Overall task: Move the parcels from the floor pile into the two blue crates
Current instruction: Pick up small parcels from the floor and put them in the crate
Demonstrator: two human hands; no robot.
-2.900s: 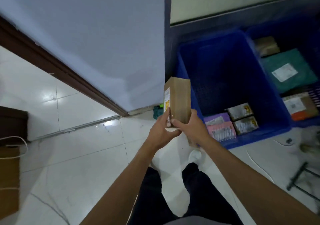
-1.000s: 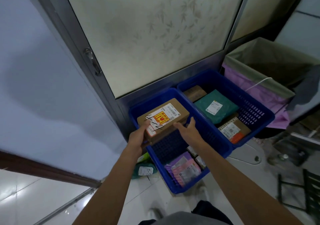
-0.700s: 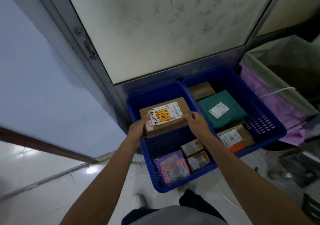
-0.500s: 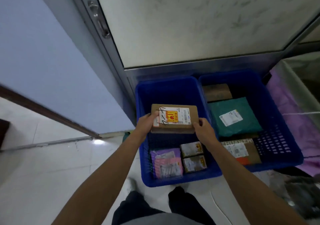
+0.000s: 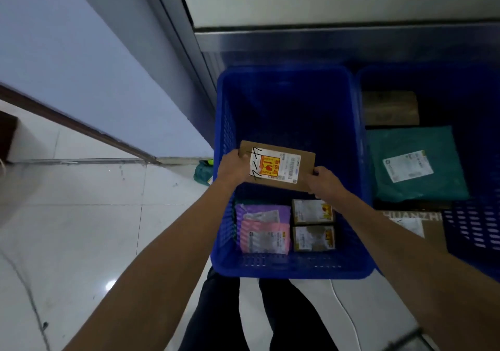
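Brown box (image 5: pixel 281 165) between both hands' fingers (image 5: pixel 315 171), seemingly above left crate (image 5: pixel 292 265)

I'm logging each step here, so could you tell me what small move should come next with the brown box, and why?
Probably lower the brown box, held by left hand and right hand, straight down onto the bare floor of the left blue crate. It hovers there, beyond the small parcels filling the near end.

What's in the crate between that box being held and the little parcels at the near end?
Only bare blue crate floor, in the head view, separates the held box from the parcels.
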